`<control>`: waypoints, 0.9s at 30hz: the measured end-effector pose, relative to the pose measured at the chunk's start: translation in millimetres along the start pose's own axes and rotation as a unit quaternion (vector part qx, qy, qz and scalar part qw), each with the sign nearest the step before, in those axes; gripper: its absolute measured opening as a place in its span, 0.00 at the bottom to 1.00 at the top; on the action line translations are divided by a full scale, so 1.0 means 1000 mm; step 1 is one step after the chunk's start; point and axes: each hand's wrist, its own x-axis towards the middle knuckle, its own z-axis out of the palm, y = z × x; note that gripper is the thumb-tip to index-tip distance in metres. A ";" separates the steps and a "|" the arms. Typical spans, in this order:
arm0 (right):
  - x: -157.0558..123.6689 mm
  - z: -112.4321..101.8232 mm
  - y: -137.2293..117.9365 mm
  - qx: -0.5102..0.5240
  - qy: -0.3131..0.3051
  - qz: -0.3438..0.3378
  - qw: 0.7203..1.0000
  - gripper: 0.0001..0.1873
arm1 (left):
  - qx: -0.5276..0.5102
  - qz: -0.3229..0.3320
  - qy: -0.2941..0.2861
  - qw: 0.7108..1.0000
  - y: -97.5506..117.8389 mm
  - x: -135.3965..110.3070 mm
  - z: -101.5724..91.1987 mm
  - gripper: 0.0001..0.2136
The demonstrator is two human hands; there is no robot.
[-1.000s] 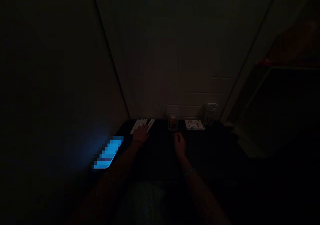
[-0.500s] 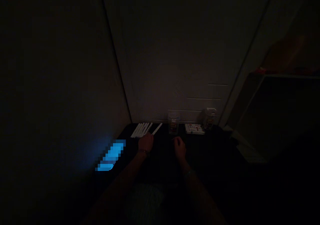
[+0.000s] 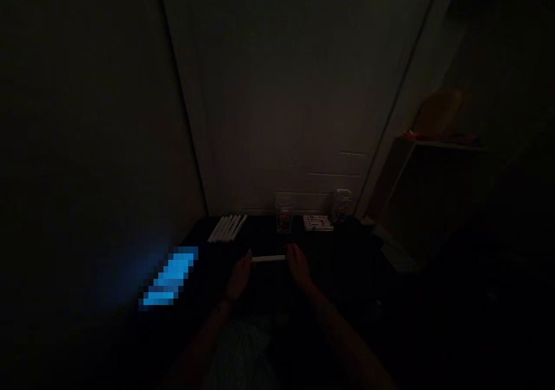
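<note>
In dim light, a slim white marker (image 3: 269, 258) lies level across the gap between my two hands, above the dark tabletop. My left hand (image 3: 240, 275) is closed on its left end. At the other end, my right hand (image 3: 298, 264) grips it with bent fingers. Several similar white markers (image 3: 228, 228) lie side by side at the back left of the table. A flat stack of white markers with printed marks (image 3: 318, 223) sits at the back right. Fine detail on the held marker is too dark to make out.
A clear plastic container (image 3: 284, 217) with a label stands near the wall, and a second clear container (image 3: 342, 206) is farther right. At the left edge glows a blurred blue screen (image 3: 171, 277). A shelf unit (image 3: 401, 167) stands to the right of the dark table (image 3: 347, 262).
My left hand has come away from the row at the back left with one marker, drawn nearer me. My right hand now grips its other end. The view has shifted slightly right.
</note>
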 end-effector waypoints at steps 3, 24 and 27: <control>-0.003 -0.006 0.016 -0.087 -0.024 0.037 0.995 0.17 | 0.031 -0.008 -0.034 0.999 -0.003 0.004 0.007 0.26; -0.002 -0.015 0.009 -0.093 -0.012 0.063 0.994 0.20 | 0.048 0.050 -0.006 0.998 0.003 0.003 0.007 0.20; -0.002 -0.015 0.010 -0.154 -0.019 0.030 0.987 0.19 | 0.093 0.016 0.043 0.995 -0.002 0.010 0.012 0.19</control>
